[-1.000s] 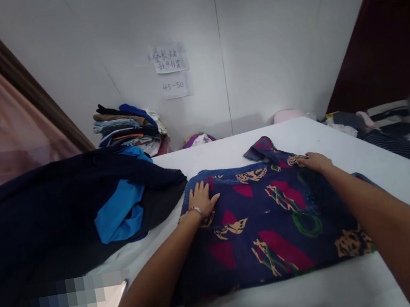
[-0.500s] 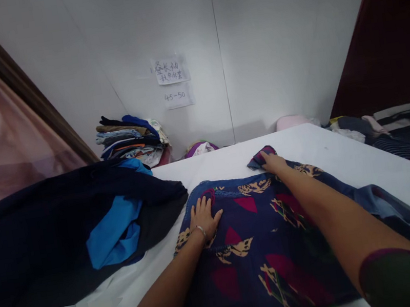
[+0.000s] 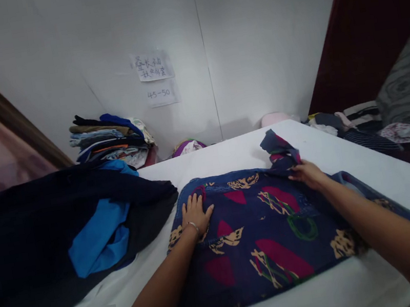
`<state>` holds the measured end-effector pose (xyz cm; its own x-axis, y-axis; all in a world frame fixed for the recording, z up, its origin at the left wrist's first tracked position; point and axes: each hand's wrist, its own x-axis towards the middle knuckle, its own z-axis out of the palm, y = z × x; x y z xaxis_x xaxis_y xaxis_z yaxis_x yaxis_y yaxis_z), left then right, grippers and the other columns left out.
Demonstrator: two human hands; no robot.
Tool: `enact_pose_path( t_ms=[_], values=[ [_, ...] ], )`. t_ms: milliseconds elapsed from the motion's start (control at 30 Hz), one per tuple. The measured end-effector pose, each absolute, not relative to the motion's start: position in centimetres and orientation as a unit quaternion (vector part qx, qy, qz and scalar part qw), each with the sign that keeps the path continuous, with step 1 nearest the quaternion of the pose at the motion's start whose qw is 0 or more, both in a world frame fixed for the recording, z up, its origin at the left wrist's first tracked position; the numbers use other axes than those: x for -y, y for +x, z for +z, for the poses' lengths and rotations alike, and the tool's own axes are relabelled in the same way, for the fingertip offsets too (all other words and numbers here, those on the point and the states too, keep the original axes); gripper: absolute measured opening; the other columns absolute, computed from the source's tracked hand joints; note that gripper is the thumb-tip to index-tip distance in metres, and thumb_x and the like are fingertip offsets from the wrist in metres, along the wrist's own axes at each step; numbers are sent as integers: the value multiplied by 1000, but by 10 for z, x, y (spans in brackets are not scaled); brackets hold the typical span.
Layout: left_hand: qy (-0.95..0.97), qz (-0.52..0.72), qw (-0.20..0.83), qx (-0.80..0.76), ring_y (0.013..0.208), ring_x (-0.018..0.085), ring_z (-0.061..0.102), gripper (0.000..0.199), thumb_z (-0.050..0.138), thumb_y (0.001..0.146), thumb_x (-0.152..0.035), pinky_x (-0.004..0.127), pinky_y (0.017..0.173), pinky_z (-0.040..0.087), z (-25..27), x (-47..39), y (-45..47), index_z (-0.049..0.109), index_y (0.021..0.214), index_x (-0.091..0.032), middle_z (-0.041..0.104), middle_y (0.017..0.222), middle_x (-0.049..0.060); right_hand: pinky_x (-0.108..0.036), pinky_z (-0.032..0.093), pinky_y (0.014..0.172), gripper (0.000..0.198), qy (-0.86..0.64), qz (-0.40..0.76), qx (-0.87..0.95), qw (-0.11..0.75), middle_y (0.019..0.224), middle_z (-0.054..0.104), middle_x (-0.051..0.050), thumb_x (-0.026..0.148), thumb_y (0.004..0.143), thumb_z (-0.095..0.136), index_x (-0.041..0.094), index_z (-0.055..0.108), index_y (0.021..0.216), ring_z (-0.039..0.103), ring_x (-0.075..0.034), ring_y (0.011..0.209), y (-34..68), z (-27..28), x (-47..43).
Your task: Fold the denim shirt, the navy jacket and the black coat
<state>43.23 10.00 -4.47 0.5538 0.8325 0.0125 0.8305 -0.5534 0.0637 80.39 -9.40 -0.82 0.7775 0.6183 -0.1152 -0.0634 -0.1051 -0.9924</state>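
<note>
While hands pin it, garment (image 3: pixel 263 227) lies crosswise.

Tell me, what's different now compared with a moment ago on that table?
The right hand has drawn back from the far tip of the sleeve and now lifts it off the white table, folding it toward the patterned shirt. The left hand stays flat on the shirt; the dark clothes heap is unmoved.

A white table (image 3: pixel 229 156) carries a patterned navy garment (image 3: pixel 263 227) spread flat at its centre. At nine o'clock a heap of dark navy and blue clothing (image 3: pixel 65 232) lies touching the garment's edge.
</note>
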Motion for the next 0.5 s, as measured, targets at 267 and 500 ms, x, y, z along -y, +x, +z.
enact_pose_path(
  t_ms=[267, 500],
  values=[
    [880, 10, 13, -474, 144, 27, 15, 72, 25, 89, -60, 48, 115, 15, -42, -99, 434, 35, 145, -15, 26, 154, 9, -32, 52, 60, 36, -852, 152, 235, 443, 86, 69, -12, 27, 76, 60, 11, 60, 109, 67, -22, 70, 817, 13, 115],
    [880, 19, 5, -475, 143, 27, 16, 71, 27, 89, -60, 47, 115, 16, -44, -100, 433, 36, 144, -15, 28, 154, 8, -30, 47, 78, 30, -887, 21, 291, 359, 98, 70, -13, 34, 86, 50, 12, 70, 94, 62, -25, 97, 865, 53, 39]
  ],
)
